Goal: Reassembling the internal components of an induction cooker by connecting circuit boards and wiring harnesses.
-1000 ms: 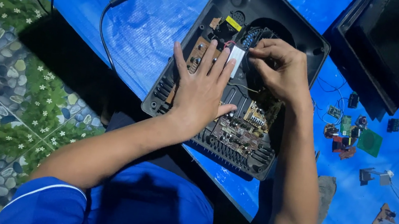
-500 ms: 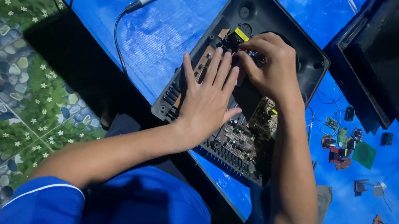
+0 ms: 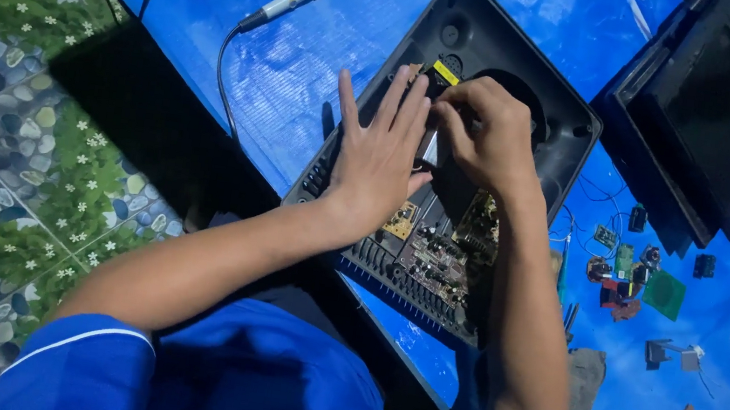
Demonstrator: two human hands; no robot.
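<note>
Circuit board [image 3: 435, 242]: left hand [image 3: 381, 155] flat; right hand [image 3: 485, 136] perhaps pinching.

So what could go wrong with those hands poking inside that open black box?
1. The left hand lies flat on the circuit boards inside the open black casing; pressing might bend or crack small parts.
2. The right hand pinches something tiny near the yellow part; it could slip or snap.
3. Loose components lie scattered on the blue sheet by the right arm; a nudge could scatter them further.
</note>
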